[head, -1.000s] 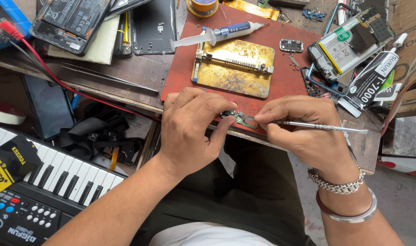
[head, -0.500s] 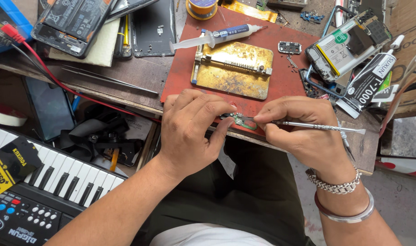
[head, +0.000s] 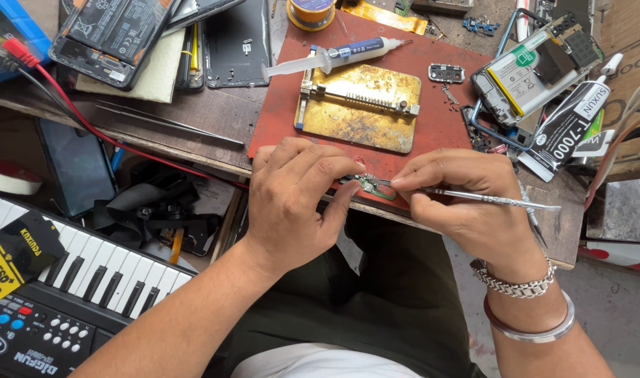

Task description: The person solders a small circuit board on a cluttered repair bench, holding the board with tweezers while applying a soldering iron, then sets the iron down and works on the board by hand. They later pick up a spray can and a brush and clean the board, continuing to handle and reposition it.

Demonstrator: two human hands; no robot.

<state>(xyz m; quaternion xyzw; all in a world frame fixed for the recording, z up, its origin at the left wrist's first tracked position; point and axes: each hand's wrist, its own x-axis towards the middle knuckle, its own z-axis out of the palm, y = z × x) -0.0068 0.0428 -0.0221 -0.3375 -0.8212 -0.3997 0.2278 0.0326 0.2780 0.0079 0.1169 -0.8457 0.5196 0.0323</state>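
Our left hand (head: 295, 199) pinches a small green board (head: 367, 185) at the near edge of the red mat (head: 432, 105); our right hand (head: 467, 199) grips tweezers (head: 488, 199), tips on the board. Keep it pinned flat and probe lightly. Beyond lie one brass fixture (head: 358, 108) and one syringe (head: 334, 56).

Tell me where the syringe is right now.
In the head view, the syringe lies flat on the red mat, just beyond the brass board holder and well clear of both hands, nearer the left hand.
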